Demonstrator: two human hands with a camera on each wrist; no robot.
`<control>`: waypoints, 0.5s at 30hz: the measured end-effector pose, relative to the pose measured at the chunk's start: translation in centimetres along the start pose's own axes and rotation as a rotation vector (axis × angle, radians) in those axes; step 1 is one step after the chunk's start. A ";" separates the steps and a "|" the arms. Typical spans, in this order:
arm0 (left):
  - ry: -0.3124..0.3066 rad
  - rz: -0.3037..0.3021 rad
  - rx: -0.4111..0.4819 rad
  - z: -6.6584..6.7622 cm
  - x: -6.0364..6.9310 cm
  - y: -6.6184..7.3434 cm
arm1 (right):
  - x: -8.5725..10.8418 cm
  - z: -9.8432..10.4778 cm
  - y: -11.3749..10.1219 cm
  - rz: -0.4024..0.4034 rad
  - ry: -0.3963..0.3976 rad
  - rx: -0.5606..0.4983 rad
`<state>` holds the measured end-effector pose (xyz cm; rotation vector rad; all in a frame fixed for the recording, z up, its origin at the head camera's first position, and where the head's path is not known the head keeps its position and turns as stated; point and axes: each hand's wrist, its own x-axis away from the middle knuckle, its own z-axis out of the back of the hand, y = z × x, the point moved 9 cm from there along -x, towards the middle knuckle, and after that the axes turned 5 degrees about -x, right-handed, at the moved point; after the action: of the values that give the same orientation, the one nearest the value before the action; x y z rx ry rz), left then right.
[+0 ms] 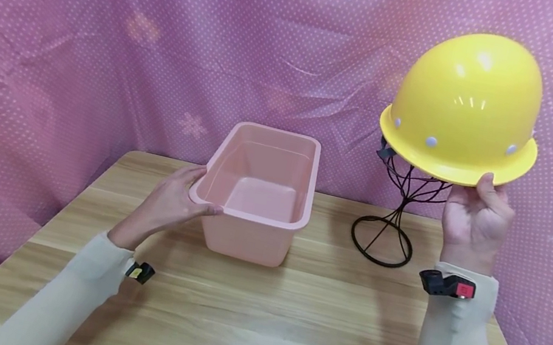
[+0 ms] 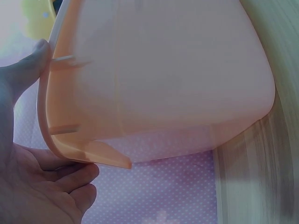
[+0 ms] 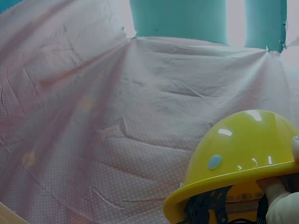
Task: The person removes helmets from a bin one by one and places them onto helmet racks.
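A yellow hard hat [image 1: 469,101] is held up at the right, its brim gripped by my right hand [image 1: 475,223]. The thumb lies on the outside of the brim and the fingers go underneath. In the right wrist view, dark straps show inside the hard hat [image 3: 247,144]. Behind and below it stands a black wire stand [image 1: 402,207], its top hidden; I cannot tell whether the hat touches it. My left hand [image 1: 165,202] holds the near left corner of a pink plastic bin [image 1: 247,241], with thumb and fingers on either side of the corner, as the left wrist view shows.
Everything stands on a wood-grain table [image 1: 249,328]. A pink dotted cloth [image 1: 196,29] hangs behind the table and along both sides. The bin sits near the table's back edge, left of the stand's round base.
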<state>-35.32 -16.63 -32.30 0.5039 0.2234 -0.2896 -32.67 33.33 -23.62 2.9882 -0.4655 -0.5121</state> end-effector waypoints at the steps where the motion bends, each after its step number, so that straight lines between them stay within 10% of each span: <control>1: 0.001 -0.002 -0.001 0.0 0.0 0.0 | 0.0 0.1 0.0 0.001 0.000 0.000; 15: 0.008 -0.006 0.015 0.2 0.1 0.2 | 0.2 1.8 -0.4 -0.015 0.049 0.005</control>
<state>-35.10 -16.58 -32.11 0.5196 0.2305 -0.2954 -33.00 33.57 -25.43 3.0039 -0.4413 -0.4384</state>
